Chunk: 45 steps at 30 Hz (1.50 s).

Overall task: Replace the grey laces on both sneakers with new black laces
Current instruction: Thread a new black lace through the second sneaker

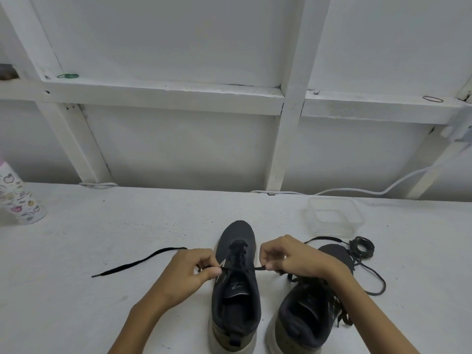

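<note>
A dark grey mesh sneaker (235,284) with a pale sole and an olive heel patch stands toe-away on the white tabletop (102,251), right in front of the person. A flat black lace (240,268) is threaded through its upper eyelets and crosses the tongue in a taut line. The left hand (191,273) pinches the lace between thumb and curled fingers (212,271) at the sneaker's left edge. From there the lace's free end runs out flat to the left over the tabletop. The right hand (288,259) pinches the other side of the lace between thumb and forefinger, its remaining fingers curled in; that end trails away behind the hand.

A second dark sneaker (314,305) of the same shape stands just beside the first, partly under the right forearm, with a loose dark lace hanging along its far side. Whether that lace is grey or black cannot be told. Beyond its toe lies a small coiled bundle of dark cord (361,247), with a loop of lace (375,282) straying from the sneaker close by.

A clear, rounded-square plastic tub (332,218) sits near the bundle; its base shows through its walls. At the left edge stands a white fruit-printed bottle (18,200). A white cable (357,190) runs along the painted wooden wall frame (163,95).
</note>
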Each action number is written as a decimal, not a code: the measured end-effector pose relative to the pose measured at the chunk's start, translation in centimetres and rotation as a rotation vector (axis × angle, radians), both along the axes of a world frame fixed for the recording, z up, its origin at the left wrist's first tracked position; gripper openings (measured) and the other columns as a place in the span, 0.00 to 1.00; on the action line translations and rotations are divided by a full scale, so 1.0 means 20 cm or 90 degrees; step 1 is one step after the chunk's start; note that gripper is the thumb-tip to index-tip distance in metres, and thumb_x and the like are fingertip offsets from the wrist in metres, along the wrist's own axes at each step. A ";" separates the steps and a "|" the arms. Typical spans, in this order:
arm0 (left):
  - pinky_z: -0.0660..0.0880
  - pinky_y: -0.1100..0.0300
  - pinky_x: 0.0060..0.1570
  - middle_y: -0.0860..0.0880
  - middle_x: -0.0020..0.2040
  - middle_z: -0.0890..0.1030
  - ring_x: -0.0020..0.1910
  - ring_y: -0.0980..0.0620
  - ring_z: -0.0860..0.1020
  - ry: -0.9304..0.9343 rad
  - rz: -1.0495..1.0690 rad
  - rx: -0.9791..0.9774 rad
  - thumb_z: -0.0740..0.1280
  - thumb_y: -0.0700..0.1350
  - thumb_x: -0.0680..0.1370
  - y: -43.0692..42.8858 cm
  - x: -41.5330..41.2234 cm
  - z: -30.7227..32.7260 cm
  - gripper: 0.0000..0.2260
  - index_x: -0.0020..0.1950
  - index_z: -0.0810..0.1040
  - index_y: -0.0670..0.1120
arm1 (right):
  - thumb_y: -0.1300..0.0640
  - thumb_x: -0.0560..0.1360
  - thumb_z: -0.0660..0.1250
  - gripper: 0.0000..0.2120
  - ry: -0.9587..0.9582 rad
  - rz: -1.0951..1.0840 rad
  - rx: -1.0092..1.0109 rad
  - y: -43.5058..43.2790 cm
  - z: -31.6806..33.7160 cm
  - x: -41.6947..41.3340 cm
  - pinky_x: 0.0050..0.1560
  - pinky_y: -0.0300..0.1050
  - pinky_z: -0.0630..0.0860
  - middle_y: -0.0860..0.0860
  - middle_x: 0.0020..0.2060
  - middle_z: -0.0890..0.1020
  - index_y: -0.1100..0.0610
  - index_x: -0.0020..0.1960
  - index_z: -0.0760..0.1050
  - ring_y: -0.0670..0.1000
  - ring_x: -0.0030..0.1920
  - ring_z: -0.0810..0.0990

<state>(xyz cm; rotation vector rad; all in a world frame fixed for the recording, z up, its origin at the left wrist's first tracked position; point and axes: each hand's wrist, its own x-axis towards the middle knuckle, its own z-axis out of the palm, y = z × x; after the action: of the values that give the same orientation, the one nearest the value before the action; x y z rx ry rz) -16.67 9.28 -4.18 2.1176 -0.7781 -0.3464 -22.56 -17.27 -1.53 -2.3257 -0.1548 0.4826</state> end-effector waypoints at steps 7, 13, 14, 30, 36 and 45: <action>0.74 0.58 0.45 0.55 0.35 0.81 0.39 0.55 0.78 0.009 -0.007 0.017 0.72 0.41 0.74 0.02 0.01 -0.02 0.12 0.34 0.77 0.54 | 0.65 0.76 0.64 0.08 0.028 0.036 -0.026 -0.10 -0.08 0.01 0.43 0.39 0.73 0.44 0.36 0.79 0.53 0.44 0.77 0.42 0.36 0.75; 0.75 0.57 0.49 0.52 0.35 0.83 0.37 0.56 0.79 0.099 -0.003 0.010 0.72 0.45 0.76 0.05 0.01 -0.01 0.09 0.37 0.78 0.55 | 0.58 0.77 0.66 0.05 0.071 0.038 0.019 -0.11 -0.08 -0.01 0.45 0.41 0.72 0.53 0.42 0.82 0.50 0.46 0.80 0.43 0.38 0.74; 0.76 0.57 0.51 0.50 0.36 0.83 0.39 0.55 0.80 0.119 -0.011 -0.001 0.72 0.47 0.76 0.07 0.02 -0.01 0.07 0.38 0.79 0.54 | 0.57 0.77 0.67 0.05 0.084 0.053 0.029 -0.13 -0.05 -0.02 0.47 0.41 0.72 0.52 0.43 0.83 0.49 0.46 0.81 0.43 0.39 0.75; 0.78 0.56 0.56 0.39 0.52 0.83 0.56 0.41 0.81 0.480 0.069 -0.536 0.80 0.55 0.63 -0.08 -0.08 0.26 0.24 0.45 0.83 0.36 | 0.54 0.71 0.75 0.08 -0.030 -0.005 0.593 0.07 0.13 -0.06 0.52 0.40 0.71 0.53 0.48 0.77 0.58 0.44 0.83 0.49 0.48 0.76; 0.80 0.55 0.51 0.44 0.41 0.81 0.42 0.49 0.80 0.423 0.117 -0.542 0.78 0.58 0.64 -0.16 -0.12 0.29 0.18 0.40 0.84 0.43 | 0.51 0.73 0.73 0.10 -0.064 -0.075 0.738 0.21 0.15 -0.01 0.61 0.50 0.72 0.57 0.47 0.81 0.59 0.43 0.80 0.59 0.51 0.77; 0.76 0.68 0.46 0.49 0.45 0.86 0.46 0.56 0.83 0.194 0.120 -0.399 0.69 0.38 0.75 -0.17 -0.15 0.35 0.08 0.51 0.84 0.45 | 0.67 0.73 0.68 0.06 -0.080 -0.157 0.747 0.25 0.18 -0.03 0.51 0.46 0.77 0.57 0.41 0.82 0.60 0.47 0.81 0.55 0.43 0.81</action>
<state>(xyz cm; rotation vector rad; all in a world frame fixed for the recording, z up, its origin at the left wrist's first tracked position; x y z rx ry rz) -19.72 5.95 2.79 1.4875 -0.4283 -0.2696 -23.07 -12.31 2.09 -1.1913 -0.1490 0.0529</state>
